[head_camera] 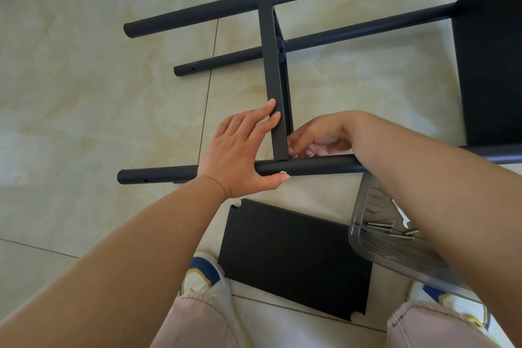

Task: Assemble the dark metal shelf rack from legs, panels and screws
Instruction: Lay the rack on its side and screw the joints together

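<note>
The half-built dark rack lies on its side on the tiled floor. Its near leg runs left to right, with a shelf panel standing edge-on between the legs. My left hand spans the joint: straight fingers press the panel's edge, and the thumb touches a silver screw head in the near leg. My right hand reaches behind the panel at the joint with curled fingers; what they hold is hidden. A loose dark panel lies flat by my feet.
A clear plastic tray with several screws and a small wrench sits under my right forearm. Two more legs lie farther off. Another mounted panel stands at right. My shoes and knees fill the bottom edge.
</note>
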